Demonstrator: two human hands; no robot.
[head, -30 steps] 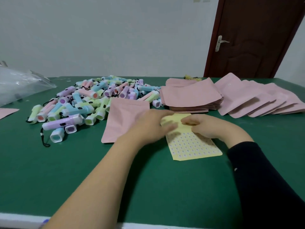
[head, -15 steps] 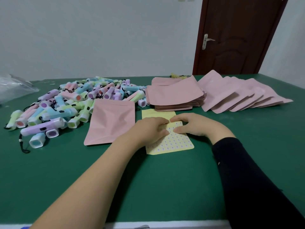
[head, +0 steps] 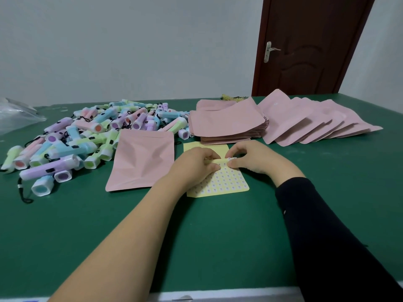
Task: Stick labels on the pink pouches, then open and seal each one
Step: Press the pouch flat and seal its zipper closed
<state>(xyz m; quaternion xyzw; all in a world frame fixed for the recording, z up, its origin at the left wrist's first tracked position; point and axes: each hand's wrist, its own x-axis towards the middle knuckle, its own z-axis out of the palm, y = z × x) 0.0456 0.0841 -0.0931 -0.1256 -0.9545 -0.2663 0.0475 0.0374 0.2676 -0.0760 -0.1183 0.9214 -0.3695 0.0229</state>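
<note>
On the green table, seen from the head camera, the left hand grips the yellow label sheet with curled fingers. The right hand pinches a white label at the sheet's middle. One pink pouch lies flat just left of the sheet, and a pouch stack sits behind it.

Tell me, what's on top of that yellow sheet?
On the sheet, rows of small labels fill the near part. The left hand and right hand lie across its middle, pinching it where a whitish bit lifts. Whatever lies beneath them is covered.
</note>
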